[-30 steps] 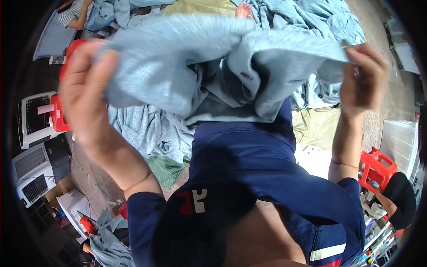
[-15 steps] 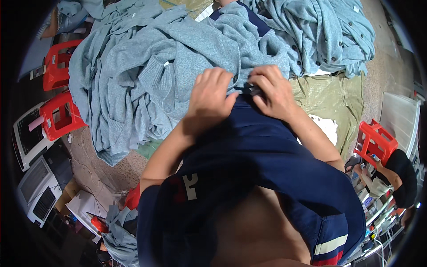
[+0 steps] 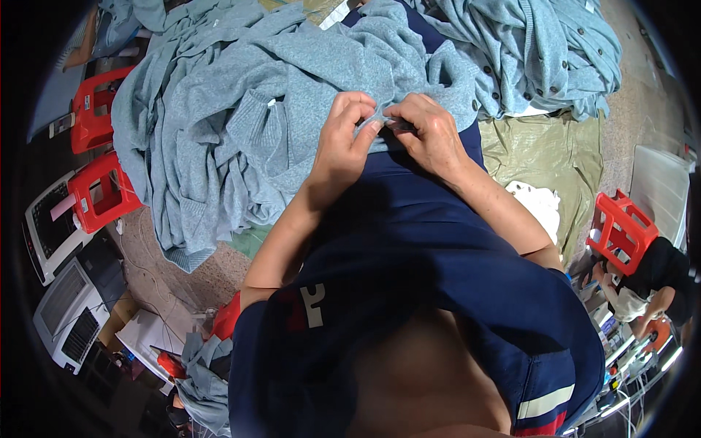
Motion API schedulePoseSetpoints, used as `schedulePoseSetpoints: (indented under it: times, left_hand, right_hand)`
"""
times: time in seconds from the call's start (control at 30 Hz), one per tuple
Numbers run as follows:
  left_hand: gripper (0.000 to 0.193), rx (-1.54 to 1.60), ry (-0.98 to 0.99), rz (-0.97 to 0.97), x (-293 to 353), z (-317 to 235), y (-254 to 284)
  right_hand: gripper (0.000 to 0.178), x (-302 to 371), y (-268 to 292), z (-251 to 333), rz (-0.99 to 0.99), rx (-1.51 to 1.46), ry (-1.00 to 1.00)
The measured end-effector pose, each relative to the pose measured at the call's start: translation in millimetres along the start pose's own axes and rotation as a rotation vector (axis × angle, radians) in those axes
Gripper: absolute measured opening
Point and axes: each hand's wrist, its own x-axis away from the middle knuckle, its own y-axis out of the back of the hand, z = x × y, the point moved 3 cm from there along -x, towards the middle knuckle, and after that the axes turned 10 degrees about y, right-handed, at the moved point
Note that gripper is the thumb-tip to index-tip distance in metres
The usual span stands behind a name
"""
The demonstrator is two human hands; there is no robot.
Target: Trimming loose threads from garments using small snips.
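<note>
the left hand (image 3: pixel 343 135) and right hand (image 3: pixel 431 135) meet at centre, fingertips pinched together on the soft edge of a pale blue knitted cardigan (image 3: pixel 292 80), its fuzzy folds spilling toward ten o'clock. a buttoned knit heap (image 3: pixel 540 58) lies at one o'clock, two red plastic stools (image 3: pixel 95 153) at nine.

A garment workshop. Heaps of grey-blue cardigans (image 3: pixel 241 124) cover the floor (image 3: pixel 197 277). Red plastic stools (image 3: pixel 98 191) stand around them.
</note>
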Motion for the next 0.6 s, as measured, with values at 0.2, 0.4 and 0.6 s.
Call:
schedulePoseSetpoints:
  times: [0.2, 0.4, 0.6]
  left_hand:
    - [0.01, 0.414, 0.418, 0.171, 4, 24, -3]
    - [0.014, 0.718, 0.554, 0.316, -1, 32, -12]
    - [0.016, 0.862, 0.632, 0.124, 12, 28, -5]
  right_hand:
    - [0.019, 4, -3, -2, -0.062, -0.109, 0.006]
    - [0.024, 8, -1, -2, -0.175, -0.165, 0.043]
    - [0.027, 7, -3, 9, -0.088, -0.035, 0.186]
